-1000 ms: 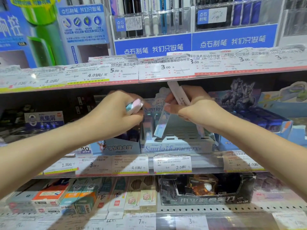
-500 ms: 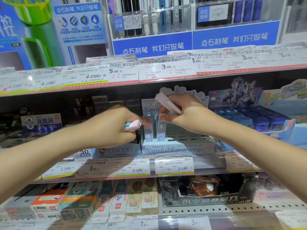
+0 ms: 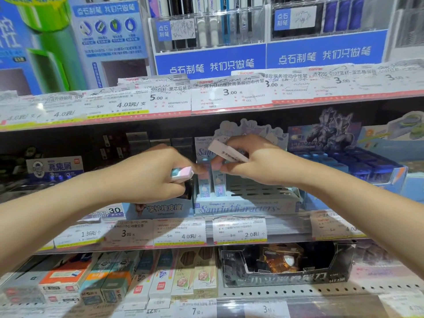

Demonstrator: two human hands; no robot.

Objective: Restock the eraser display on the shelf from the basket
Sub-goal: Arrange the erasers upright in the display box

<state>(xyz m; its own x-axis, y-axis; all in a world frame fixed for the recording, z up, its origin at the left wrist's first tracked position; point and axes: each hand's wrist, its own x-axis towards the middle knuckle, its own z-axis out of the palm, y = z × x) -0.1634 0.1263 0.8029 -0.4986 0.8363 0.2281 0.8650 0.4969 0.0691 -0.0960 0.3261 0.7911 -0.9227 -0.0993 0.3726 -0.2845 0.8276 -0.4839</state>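
Observation:
A pale blue slotted eraser display box (image 3: 247, 206) stands on the middle shelf. Two stick erasers (image 3: 212, 182) stand upright in its left slots; the other slots look empty. My right hand (image 3: 259, 164) hovers over those two, fingertips touching their tops, and grips a white stick eraser (image 3: 226, 152) with a barcode, tilted across its knuckles. My left hand (image 3: 153, 175) is closed around pink and blue erasers (image 3: 182, 174) just left of the box, its thumb reaching toward the upright pair. The basket is out of view.
The shelf edge (image 3: 206, 111) with price tags hangs just above my hands. A blue eraser box (image 3: 160, 208) sits left of the display, and a blue product tray (image 3: 358, 166) sits right. Below are pencil boxes (image 3: 160, 278) and a black display box (image 3: 289, 267).
The stick eraser that my right hand held tilted over the box now stands upright in a slot beside the first one. Both hands have dropped lower, closer to the box.

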